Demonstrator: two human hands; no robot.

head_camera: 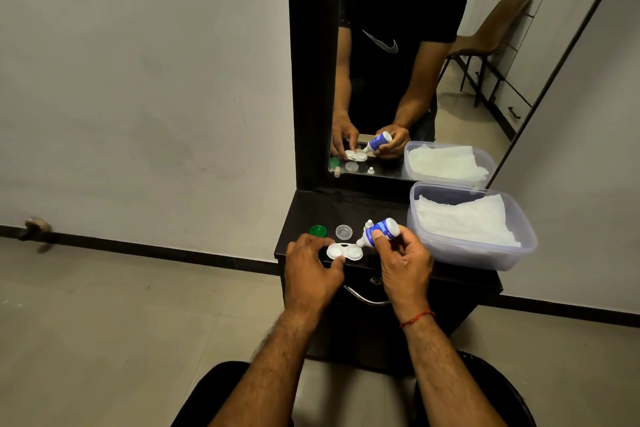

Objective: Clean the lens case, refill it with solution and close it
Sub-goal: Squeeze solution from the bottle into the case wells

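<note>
**Filling the right-hand well of the lens case**

A tall mirror (398, 62) stands behind the dark counter (346, 208). A clear plastic tub (485, 258) lined with paper towel (464, 222) fills the counter's right end.

The left hand (310, 270) pinches the left end of the case between curled fingers and thumb, pinning it flat. The right hand (403, 263) grips the solution bottle (381, 231), thumb along its side. The bottle is tipped nozzle-down to the left.

The white lens case (344, 251) lies open near the counter's front edge, both wells up. The nozzle sits right at the rim of its right well; whether it touches cannot be told.

Behind the case lie a green cap (318, 230) and a clear cap (344, 231), and the bottle's small white cap (369, 224) stands just beside the bottle.

To do this step well, squeeze gently with the tip just above the well rather than on the plastic. Fill short of the brim, then shift to the left well. The left hand should hold the case level, since it sits near the edge and a nudge could spill it.
</note>
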